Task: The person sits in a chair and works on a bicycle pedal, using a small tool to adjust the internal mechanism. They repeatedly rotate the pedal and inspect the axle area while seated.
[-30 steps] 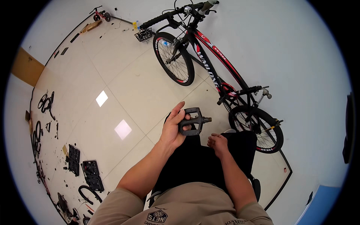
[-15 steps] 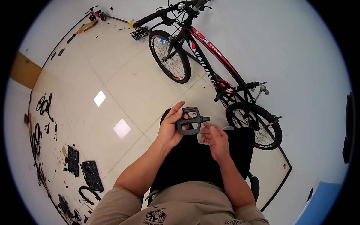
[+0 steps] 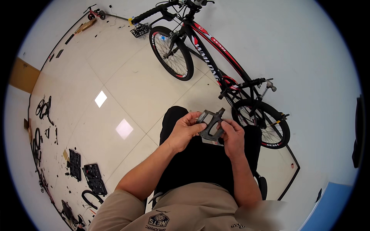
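A dark grey bicycle pedal [image 3: 211,127] with a short spindle is held over my black-trousered lap. My left hand [image 3: 187,131] grips its left edge, thumb on the lower left of the frame. My right hand [image 3: 233,138] has its fingers closed on the right side, just below the tilted spindle, which points up and away. Some of my fingertips are hidden behind the pedal. Beyond my hands stands a black and red bicycle [image 3: 206,57], beside the white wall.
Open black tool cases [image 3: 95,179] lie on the tiled floor [image 3: 131,96] at the left, among scattered bicycle parts. A black wire basket [image 3: 139,30] sits by the front wheel. A small red balance bike [image 3: 95,13] stands at the far back, near a wooden door [image 3: 23,75].
My right hand has risen from my lap and taken hold of the pedal. The pedal has turned, so its spindle points upward instead of to the right.
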Demonstrator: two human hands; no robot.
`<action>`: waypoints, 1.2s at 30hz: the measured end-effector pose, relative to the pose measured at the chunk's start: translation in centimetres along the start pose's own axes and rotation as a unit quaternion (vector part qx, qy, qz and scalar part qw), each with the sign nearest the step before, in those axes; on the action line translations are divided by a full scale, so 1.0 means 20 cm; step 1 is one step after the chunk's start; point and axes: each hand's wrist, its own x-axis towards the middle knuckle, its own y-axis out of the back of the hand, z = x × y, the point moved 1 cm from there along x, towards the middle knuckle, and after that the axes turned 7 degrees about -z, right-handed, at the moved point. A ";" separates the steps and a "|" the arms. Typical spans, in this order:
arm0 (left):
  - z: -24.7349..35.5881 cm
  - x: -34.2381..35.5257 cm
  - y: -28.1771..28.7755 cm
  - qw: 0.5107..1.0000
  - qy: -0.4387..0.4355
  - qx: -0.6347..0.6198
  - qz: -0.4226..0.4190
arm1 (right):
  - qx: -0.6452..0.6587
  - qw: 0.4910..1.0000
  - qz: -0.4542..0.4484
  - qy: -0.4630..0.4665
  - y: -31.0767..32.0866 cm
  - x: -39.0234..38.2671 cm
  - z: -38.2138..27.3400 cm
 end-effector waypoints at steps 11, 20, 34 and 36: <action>0.00 -0.02 -0.05 0.979 -0.024 0.189 0.069 | -0.069 0.997 0.009 0.029 0.00 -0.02 0.00; 0.01 -0.07 -0.10 0.907 -0.097 0.392 0.119 | -0.135 0.990 -0.016 0.030 -0.09 -0.08 -0.04; -0.01 -0.07 -0.11 0.911 -0.111 0.375 0.130 | -0.077 0.995 -0.014 0.057 -0.04 -0.08 0.00; -0.02 -0.06 -0.10 0.914 -0.107 0.367 0.135 | -0.071 0.996 -0.008 0.060 -0.02 -0.07 0.00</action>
